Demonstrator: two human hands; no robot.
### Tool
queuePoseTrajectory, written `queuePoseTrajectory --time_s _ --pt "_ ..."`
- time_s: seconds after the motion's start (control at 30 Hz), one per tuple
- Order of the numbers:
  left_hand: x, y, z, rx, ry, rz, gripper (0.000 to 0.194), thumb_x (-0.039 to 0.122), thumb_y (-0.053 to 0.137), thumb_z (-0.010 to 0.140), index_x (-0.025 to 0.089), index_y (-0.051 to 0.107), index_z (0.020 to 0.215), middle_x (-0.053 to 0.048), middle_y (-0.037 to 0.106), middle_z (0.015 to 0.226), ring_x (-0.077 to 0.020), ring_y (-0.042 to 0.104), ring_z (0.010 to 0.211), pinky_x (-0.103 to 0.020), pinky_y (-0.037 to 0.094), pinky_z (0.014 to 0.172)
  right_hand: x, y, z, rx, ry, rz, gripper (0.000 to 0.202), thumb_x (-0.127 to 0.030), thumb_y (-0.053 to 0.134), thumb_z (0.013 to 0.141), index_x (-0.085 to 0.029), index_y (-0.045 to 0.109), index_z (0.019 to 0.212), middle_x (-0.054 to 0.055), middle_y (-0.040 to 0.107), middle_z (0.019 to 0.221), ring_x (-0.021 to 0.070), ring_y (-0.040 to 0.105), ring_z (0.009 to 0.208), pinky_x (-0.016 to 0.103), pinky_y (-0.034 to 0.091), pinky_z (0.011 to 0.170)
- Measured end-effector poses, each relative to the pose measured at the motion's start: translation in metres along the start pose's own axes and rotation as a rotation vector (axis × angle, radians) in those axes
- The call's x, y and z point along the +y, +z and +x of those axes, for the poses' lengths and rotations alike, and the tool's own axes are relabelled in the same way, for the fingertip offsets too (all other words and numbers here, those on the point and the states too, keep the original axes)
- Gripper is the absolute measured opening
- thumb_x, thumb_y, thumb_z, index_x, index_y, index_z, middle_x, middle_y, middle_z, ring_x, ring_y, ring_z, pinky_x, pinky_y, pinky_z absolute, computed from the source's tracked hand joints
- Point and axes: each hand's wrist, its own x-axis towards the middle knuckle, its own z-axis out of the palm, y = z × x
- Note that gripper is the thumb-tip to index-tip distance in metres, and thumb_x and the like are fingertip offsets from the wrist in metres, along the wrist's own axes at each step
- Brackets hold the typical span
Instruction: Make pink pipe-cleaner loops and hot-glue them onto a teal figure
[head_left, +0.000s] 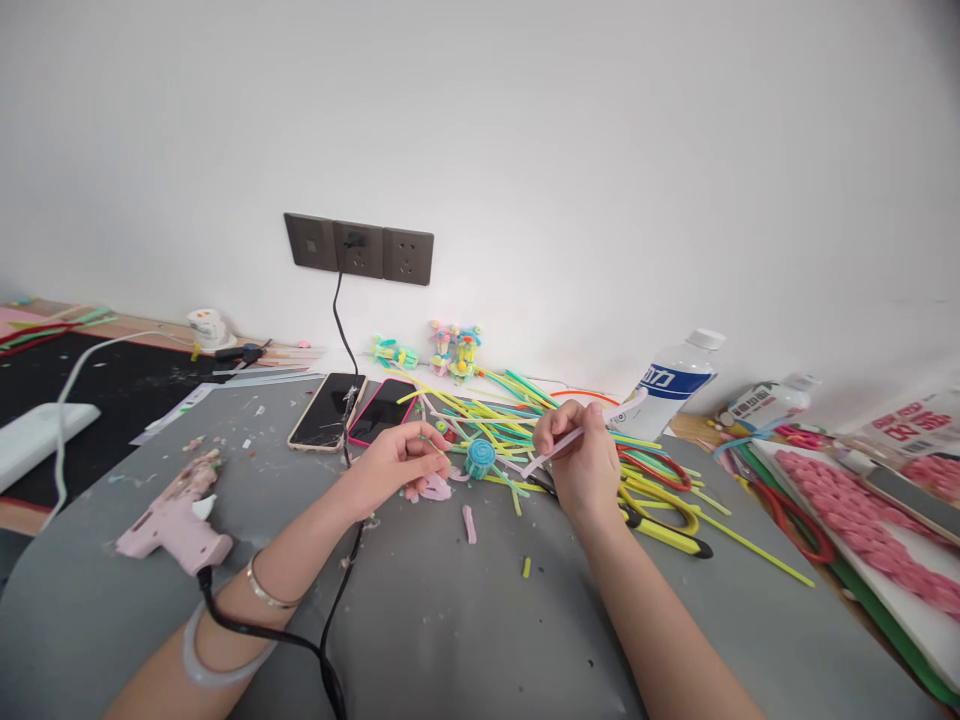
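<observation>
My right hand [586, 470] pinches a pale pink pipe cleaner [553, 453]; one end points down to the left and the other sticks out past the fingers toward a bottle. To the left, my left hand [394, 468] has its fingers bent together over a pale pink looped piece [436, 488]; whether they grip it is hidden. Between the hands sits a blue coiled piece [480, 458]. A short pink piece [469, 524] and a yellow-green scrap [526, 568] lie nearer me on the grey mat.
Loose yellow and green pipe cleaners [517, 415] spread behind my hands, with yellow-handled scissors [667, 535] at right. A pink glue gun [176, 525] lies left, its black cable passing my left arm. Two phones [328, 410], small figures [454, 350] and a white bottle [671, 385] stand behind.
</observation>
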Motion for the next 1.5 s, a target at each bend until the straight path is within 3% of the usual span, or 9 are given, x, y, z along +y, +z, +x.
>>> queuePoseTrajectory --time_s 0.13,0.33,0.57,0.7,0.83,1.03,1.5 --pt "-0.001 0.001 0.0 -0.027 0.031 0.006 0.031 0.037 0.08 0.074 0.017 0.062 0.089 -0.002 0.069 0.079 -0.0114 0.06 0.061 -0.025 0.049 0.058 -0.001 0.001 0.0 -0.013 0.006 -0.009 0.054 -0.069 0.051 0.089 -0.023 0.054 0.062 -0.002 0.047 0.047 0.0146 0.042 0.045 0.028 0.031 0.047" --pt "0.008 0.0 -0.001 0.068 0.092 0.02 0.023 0.028 0.078 0.075 0.017 0.063 0.087 -0.006 0.074 0.091 -0.0169 0.067 0.082 -0.026 0.05 0.07 -0.003 0.002 -0.002 -0.029 -0.013 0.005 0.054 -0.065 0.051 0.092 -0.022 0.055 0.06 -0.005 0.038 0.04 0.0121 0.033 0.04 0.026 0.025 0.044" --pt "0.006 -0.001 0.0 0.026 0.108 0.074 0.02 0.025 0.075 0.077 0.017 0.064 0.091 -0.005 0.071 0.091 -0.0161 0.064 0.083 -0.026 0.05 0.069 -0.001 0.005 -0.013 -0.134 0.007 -0.145 0.058 -0.066 0.045 0.095 -0.02 0.058 0.062 -0.006 0.036 0.039 0.0099 0.028 0.037 0.025 0.021 0.042" --pt "0.011 0.002 -0.002 0.088 0.14 0.098 0.018 0.023 0.073 0.077 0.017 0.062 0.09 -0.003 0.066 0.089 -0.0143 0.061 0.079 -0.024 0.049 0.066 -0.006 0.01 -0.019 -0.274 0.026 -0.278 0.057 -0.064 0.044 0.096 -0.019 0.063 0.067 -0.006 0.038 0.042 0.0101 0.03 0.039 0.026 0.024 0.043" --pt "0.014 0.004 -0.004 0.099 0.169 0.041 0.019 0.022 0.073 0.077 0.017 0.06 0.09 -0.003 0.065 0.088 -0.015 0.062 0.082 -0.024 0.05 0.068 -0.007 0.014 -0.022 -0.402 0.058 -0.443 0.043 -0.054 0.053 0.095 -0.018 0.065 0.075 -0.006 0.037 0.05 0.0099 0.031 0.045 0.025 0.025 0.046" --pt "0.01 0.005 -0.005 0.021 0.202 0.02 0.017 0.019 0.073 0.081 0.017 0.06 0.091 -0.004 0.066 0.09 -0.0158 0.065 0.087 -0.024 0.052 0.071 -0.001 0.017 -0.028 -0.564 0.188 -0.584 0.022 -0.04 0.063 0.091 -0.018 0.067 0.092 -0.01 0.027 0.052 0.0098 0.024 0.049 0.025 0.021 0.05" --pt "0.001 0.011 -0.009 0.008 0.311 -0.03 0.014 0.019 0.073 0.084 0.016 0.061 0.092 -0.003 0.066 0.087 -0.0141 0.066 0.083 -0.02 0.054 0.065 -0.005 0.025 -0.03 -0.625 0.421 -0.377 0.032 -0.047 0.066 0.088 -0.016 0.062 0.079 -0.009 0.028 0.053 0.0088 0.021 0.05 0.026 0.017 0.051"
